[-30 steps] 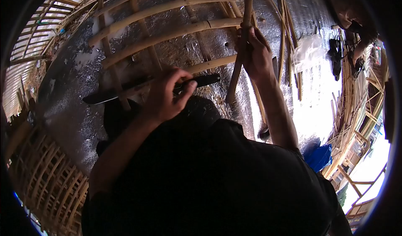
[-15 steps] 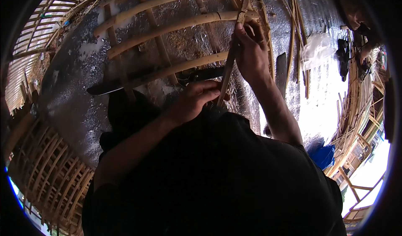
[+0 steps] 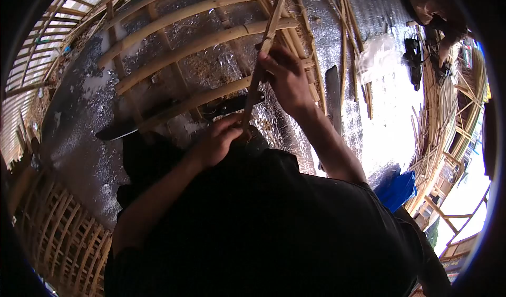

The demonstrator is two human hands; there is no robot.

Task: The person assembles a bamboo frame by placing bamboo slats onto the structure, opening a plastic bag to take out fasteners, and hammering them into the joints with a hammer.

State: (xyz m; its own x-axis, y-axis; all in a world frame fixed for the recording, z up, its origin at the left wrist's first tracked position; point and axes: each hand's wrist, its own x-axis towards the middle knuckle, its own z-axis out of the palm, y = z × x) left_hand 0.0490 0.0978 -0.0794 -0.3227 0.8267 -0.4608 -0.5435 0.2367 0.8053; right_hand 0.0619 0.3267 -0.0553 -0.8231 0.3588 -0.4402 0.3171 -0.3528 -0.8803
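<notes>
My right hand (image 3: pixel 289 82) is closed around a long bamboo strip (image 3: pixel 274 20) that slants from the top of the view down toward my body. My left hand (image 3: pixel 217 141) grips the lower end of the same strip, close to my dark shirt. Beneath and beyond the strip lies a lattice of bamboo poles (image 3: pixel 211 36). A long dark knife blade (image 3: pixel 117 132) shows at the lattice's near left side, passing partly under a pole. Just above my left hand lies a dark object (image 3: pixel 234 106), its kind unclear.
On the shiny foil-like floor (image 3: pixel 79 139) lie a dark flat blade (image 3: pixel 333 94), thin bamboo strips (image 3: pixel 345 38) and a clear plastic bag (image 3: pixel 377 59). A blue bag (image 3: pixel 395 190) sits at right. Another person's hand (image 3: pixel 448 49) shows upper right. A woven bamboo panel (image 3: pixel 68 233) stands lower left.
Both hands and the strip have shifted left in view, and the surroundings have shifted left too as the camera turned. My right hand sits somewhat lower, still gripping the strip.
</notes>
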